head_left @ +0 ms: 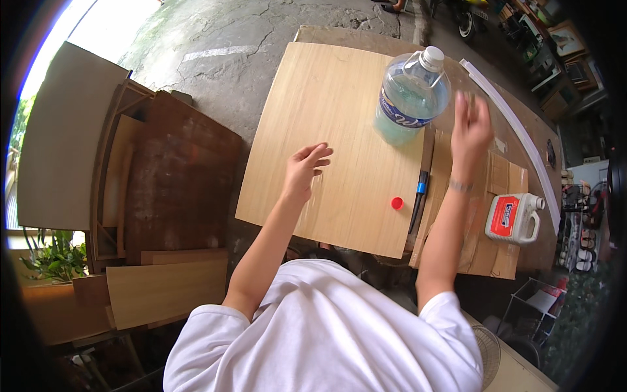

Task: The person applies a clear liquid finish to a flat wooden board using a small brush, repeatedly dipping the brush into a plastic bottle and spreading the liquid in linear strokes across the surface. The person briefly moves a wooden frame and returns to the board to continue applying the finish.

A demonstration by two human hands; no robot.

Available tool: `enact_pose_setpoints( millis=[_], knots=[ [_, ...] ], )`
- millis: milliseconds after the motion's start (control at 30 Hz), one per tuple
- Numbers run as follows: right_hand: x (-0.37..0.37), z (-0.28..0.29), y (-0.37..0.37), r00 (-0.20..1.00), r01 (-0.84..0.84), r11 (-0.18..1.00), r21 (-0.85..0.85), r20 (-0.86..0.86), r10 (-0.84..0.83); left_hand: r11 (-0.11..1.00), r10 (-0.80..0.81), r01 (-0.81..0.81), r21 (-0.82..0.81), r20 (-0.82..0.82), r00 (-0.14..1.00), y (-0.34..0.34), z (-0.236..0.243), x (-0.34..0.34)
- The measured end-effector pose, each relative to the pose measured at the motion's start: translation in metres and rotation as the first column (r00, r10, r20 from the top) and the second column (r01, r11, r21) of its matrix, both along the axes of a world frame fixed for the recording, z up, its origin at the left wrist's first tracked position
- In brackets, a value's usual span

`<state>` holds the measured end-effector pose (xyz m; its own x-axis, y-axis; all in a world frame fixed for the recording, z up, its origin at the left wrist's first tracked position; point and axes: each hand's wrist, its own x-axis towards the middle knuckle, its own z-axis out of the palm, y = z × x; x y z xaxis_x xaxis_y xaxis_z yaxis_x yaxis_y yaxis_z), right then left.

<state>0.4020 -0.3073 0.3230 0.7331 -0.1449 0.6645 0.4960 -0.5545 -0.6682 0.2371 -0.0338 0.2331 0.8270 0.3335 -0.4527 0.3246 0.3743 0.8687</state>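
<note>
A pale plywood sheet (pixel 294 117) lies on the table before me. Over its middle hovers my left hand (pixel 309 171), fingers loosely stretched and holding nothing. My right hand (pixel 473 130) is raised just right of a large clear bottle (pixel 411 98) with a white cap, blue label and pale green contents. Its fingers are bent together, somewhat blurred; a small dark bit shows at the fingertips, too unclear to name. On the sheet's right part lies a small red cap (pixel 397 203). Beside it, along the edge, rests a black brush (pixel 418 201) with a blue band.
Flattened cardboard (pixel 480 245) covers the table's right side, with a white jug (pixel 516 219) with a red label on it. Behind runs a long white strip (pixel 516 117). Wooden boards (pixel 183 176) lean at the left. A motorcycle (pixel 467 19) stands at the back right.
</note>
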Motion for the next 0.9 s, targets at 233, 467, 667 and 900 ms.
enact_pose_setpoints(
  millis=[233,467,667,900],
  knots=[
    [0.100,0.034,0.036,0.998,-0.042,0.840,-0.542,-0.064,0.009,0.994,0.065,-0.067,0.089,0.021,0.998,0.056,-0.014,-0.056],
    [0.120,0.020,0.034,0.988,-0.144,0.857,-0.494,-0.121,0.096,0.939,0.307,-0.290,0.184,-0.069,0.949,0.133,-0.036,-0.136],
    [0.122,0.024,0.031,0.989,-0.127,0.887,-0.444,-0.123,0.080,0.890,0.442,-0.415,0.187,-0.133,0.887,0.151,-0.065,-0.190],
    [0.102,0.012,0.036,0.976,-0.073,0.919,-0.387,0.161,0.146,0.833,0.551,-0.531,0.155,-0.304,0.777,0.102,-0.129,-0.238]
  ],
)
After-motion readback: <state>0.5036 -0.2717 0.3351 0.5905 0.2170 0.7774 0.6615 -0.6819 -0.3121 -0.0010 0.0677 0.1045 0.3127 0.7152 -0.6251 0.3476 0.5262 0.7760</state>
